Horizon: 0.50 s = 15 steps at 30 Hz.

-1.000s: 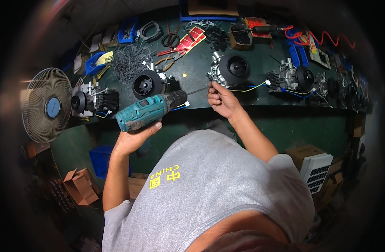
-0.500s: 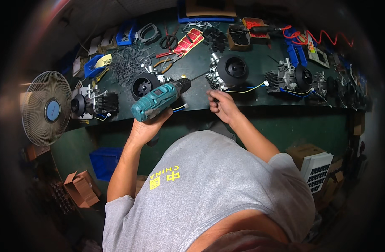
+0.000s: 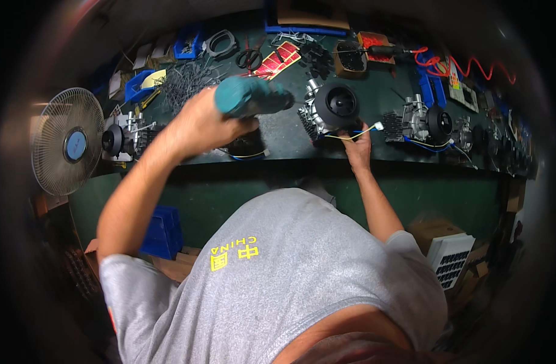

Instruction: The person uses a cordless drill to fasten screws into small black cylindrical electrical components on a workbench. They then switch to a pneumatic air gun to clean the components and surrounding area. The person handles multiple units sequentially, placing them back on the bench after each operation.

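Note:
My left hand [image 3: 196,124] is wrapped round the grip of a teal cordless drill [image 3: 244,97], raised over the bench and smeared by motion. To its right a silver, finned blower unit [image 3: 317,106] with a round black fan wheel [image 3: 340,101] sits on the bench. My right hand [image 3: 357,148] grips the near lower side of this unit, beside its yellow and blue wires and white plug [image 3: 378,126]. Some right fingertips are hidden behind the unit. Below the drill, another unit is mostly covered by my left hand; its wires [image 3: 247,156] show near the bench edge.
A caged fan [image 3: 75,148] stands at the left, near another blower unit [image 3: 129,136]. More units [image 3: 417,118] line the right. Behind lie grey zip ties [image 3: 184,88], scissors [image 3: 249,59], red label sheets [image 3: 278,64], blue bins [image 3: 141,88] and a driver with a coiled red hose [image 3: 435,60].
My left hand has lifted the drill up and to the right, away from the near edge. My right hand has moved right and forward onto the blower unit's near side.

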Available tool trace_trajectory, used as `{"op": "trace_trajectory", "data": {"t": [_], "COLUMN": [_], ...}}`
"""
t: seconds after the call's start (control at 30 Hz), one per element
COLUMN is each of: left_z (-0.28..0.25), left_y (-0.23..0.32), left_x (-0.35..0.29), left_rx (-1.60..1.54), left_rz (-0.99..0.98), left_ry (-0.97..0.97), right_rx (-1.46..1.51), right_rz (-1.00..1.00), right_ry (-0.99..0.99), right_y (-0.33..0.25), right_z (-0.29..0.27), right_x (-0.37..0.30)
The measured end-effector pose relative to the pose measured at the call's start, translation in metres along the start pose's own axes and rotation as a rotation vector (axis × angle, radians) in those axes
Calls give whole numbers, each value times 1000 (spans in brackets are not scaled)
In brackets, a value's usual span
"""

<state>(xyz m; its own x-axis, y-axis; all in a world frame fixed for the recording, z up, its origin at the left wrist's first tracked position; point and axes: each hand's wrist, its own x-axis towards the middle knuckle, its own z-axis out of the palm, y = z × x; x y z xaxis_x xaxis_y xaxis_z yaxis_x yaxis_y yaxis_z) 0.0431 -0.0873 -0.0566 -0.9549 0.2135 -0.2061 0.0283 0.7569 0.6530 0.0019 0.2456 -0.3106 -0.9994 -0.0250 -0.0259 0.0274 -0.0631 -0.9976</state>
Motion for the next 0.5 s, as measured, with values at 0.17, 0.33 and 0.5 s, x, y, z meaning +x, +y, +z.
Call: {"op": "trace_trajectory", "data": {"t": [0.17, 0.33, 0.5], "left_z": [-25, -23, -24], "left_y": [36, 57, 66], "left_x": [56, 86, 93], "left_rx": [304, 381, 396], "left_rz": [112, 38, -13], "left_ry": [-168, -276, -335], "right_rx": [-257, -299, -311], "right_rz": [35, 60, 8], "right_ry": [-221, -288, -212], "right_y": [10, 19, 25], "right_z": [-6, -7, -6], "right_x": [31, 35, 34]}}
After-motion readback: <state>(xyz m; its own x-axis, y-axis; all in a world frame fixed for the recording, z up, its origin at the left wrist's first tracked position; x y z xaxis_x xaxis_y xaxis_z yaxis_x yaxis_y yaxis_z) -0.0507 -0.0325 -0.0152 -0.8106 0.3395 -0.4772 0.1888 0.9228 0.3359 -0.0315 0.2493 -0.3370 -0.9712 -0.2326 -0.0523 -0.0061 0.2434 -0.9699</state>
